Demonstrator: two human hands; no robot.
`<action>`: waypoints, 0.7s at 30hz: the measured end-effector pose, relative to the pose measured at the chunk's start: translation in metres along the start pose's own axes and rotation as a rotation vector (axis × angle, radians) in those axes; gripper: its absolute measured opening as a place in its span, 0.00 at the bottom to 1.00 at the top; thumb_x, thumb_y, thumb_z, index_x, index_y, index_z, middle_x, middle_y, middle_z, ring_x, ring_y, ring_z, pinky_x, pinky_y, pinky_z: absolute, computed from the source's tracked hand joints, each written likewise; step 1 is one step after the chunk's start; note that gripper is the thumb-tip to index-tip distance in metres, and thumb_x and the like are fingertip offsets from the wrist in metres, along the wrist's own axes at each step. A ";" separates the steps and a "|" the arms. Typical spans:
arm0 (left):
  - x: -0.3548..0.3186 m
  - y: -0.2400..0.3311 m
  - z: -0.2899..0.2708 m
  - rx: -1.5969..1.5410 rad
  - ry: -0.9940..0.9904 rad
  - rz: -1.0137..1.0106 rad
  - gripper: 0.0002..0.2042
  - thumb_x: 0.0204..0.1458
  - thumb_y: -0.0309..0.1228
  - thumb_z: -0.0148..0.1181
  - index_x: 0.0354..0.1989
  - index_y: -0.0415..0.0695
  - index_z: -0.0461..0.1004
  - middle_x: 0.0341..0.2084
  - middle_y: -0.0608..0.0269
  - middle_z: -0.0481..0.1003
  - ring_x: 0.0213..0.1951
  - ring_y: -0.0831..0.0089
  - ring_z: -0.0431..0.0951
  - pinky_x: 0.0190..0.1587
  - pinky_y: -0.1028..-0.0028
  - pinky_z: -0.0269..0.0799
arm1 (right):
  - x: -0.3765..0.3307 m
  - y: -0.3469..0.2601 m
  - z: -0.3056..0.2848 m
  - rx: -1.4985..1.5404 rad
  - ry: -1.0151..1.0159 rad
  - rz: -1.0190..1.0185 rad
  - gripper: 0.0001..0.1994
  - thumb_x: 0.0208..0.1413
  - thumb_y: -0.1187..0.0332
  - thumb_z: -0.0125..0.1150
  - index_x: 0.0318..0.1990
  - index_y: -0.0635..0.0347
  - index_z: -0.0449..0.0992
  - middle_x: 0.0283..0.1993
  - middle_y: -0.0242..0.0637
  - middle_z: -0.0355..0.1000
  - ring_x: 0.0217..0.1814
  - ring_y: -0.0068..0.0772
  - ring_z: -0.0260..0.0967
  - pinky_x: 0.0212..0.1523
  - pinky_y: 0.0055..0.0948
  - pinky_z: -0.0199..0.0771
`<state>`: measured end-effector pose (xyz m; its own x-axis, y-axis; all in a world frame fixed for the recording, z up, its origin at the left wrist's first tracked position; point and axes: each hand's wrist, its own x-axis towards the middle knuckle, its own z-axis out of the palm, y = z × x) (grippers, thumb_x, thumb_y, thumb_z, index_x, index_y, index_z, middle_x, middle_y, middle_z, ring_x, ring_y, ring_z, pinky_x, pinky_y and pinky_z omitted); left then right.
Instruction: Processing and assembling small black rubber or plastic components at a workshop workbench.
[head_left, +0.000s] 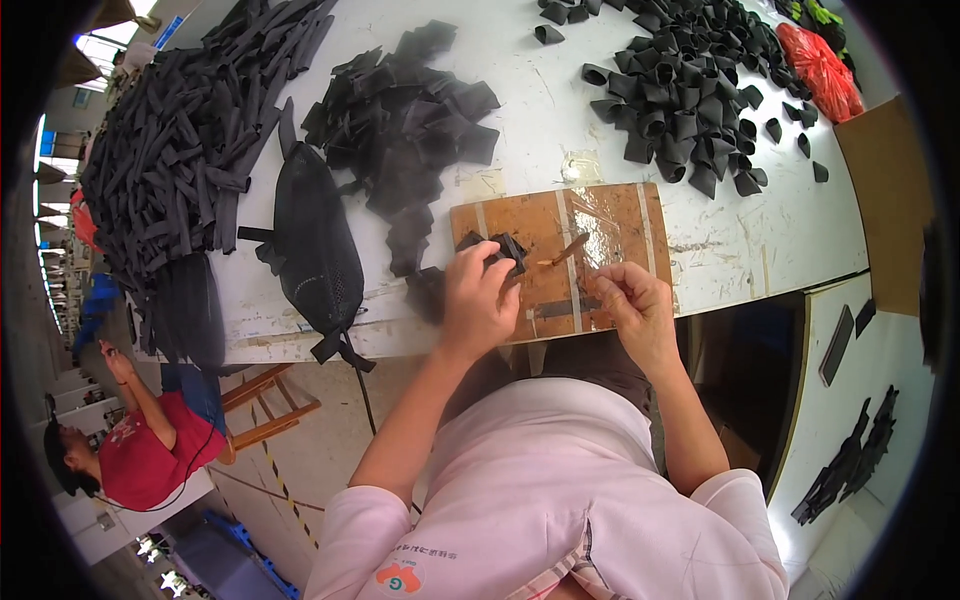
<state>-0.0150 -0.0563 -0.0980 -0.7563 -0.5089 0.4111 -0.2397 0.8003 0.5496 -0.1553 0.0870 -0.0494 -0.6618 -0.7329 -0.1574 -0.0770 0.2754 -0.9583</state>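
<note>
At the near edge of the white table lies a brown wooden board (540,215) with pale strips across it. My left hand (482,300) is at the board's left side, its fingers closed around a small black folded piece (512,250). Over the board's right part is my right hand (640,305), thumb and fingertips pinched together; what they hold, if anything, is too small to make out. Between the hands a thin brown stick (568,250) lies slanted on the board. A shiny clear film (600,235) covers part of the board's right half.
Flat black pieces (400,130) are heaped beyond the board, with long black strips (180,150) at far left. Black loops (690,95) and a red plastic bag (818,70) are at far right. A black mesh pouch (318,240) stands left. A person in red (150,450) is at lower left.
</note>
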 end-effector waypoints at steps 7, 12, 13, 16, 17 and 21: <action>0.015 -0.004 -0.006 -0.001 0.100 -0.368 0.11 0.37 0.27 0.58 0.31 0.39 0.68 0.29 0.53 0.69 0.34 0.57 0.69 0.36 0.65 0.66 | -0.003 0.005 0.001 -0.023 -0.013 0.012 0.04 0.49 0.77 0.53 0.29 0.70 0.72 0.20 0.33 0.68 0.21 0.18 0.63 0.22 0.20 0.64; 0.029 -0.001 -0.003 0.257 -0.100 -0.512 0.11 0.40 0.33 0.57 0.26 0.38 0.66 0.25 0.53 0.69 0.28 0.56 0.70 0.30 0.63 0.66 | -0.004 0.007 0.003 -0.022 -0.048 0.044 0.04 0.48 0.77 0.53 0.28 0.70 0.71 0.20 0.37 0.68 0.20 0.20 0.63 0.22 0.22 0.64; 0.031 0.000 -0.001 0.257 -0.100 -0.511 0.11 0.40 0.33 0.57 0.26 0.38 0.66 0.25 0.53 0.69 0.28 0.56 0.70 0.30 0.63 0.66 | -0.004 0.009 0.004 -0.021 -0.047 0.044 0.04 0.48 0.77 0.53 0.28 0.70 0.71 0.20 0.37 0.68 0.20 0.20 0.63 0.22 0.22 0.64; 0.033 -0.001 0.003 0.356 -0.171 -0.538 0.11 0.41 0.33 0.56 0.24 0.36 0.67 0.25 0.51 0.69 0.29 0.54 0.71 0.31 0.63 0.67 | -0.005 0.013 0.005 -0.005 -0.057 0.026 0.04 0.48 0.77 0.53 0.28 0.70 0.71 0.20 0.38 0.67 0.19 0.22 0.64 0.21 0.23 0.64; 0.032 -0.006 0.002 0.344 -0.154 -0.515 0.09 0.39 0.30 0.57 0.21 0.36 0.67 0.23 0.51 0.69 0.27 0.54 0.71 0.29 0.62 0.66 | -0.006 0.009 0.005 -0.037 -0.075 0.023 0.04 0.48 0.77 0.53 0.28 0.70 0.72 0.20 0.39 0.67 0.19 0.23 0.64 0.21 0.23 0.64; 0.027 -0.007 -0.013 0.221 -0.085 -0.497 0.04 0.40 0.25 0.53 0.21 0.38 0.69 0.25 0.51 0.70 0.29 0.54 0.71 0.32 0.63 0.67 | -0.007 0.012 0.006 -0.077 -0.133 -0.016 0.05 0.48 0.75 0.53 0.28 0.70 0.72 0.20 0.39 0.68 0.20 0.23 0.65 0.21 0.24 0.64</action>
<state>-0.0265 -0.0795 -0.0811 -0.5638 -0.8224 0.0760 -0.6956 0.5225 0.4930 -0.1467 0.0919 -0.0606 -0.5559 -0.8121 -0.1777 -0.1467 0.3063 -0.9406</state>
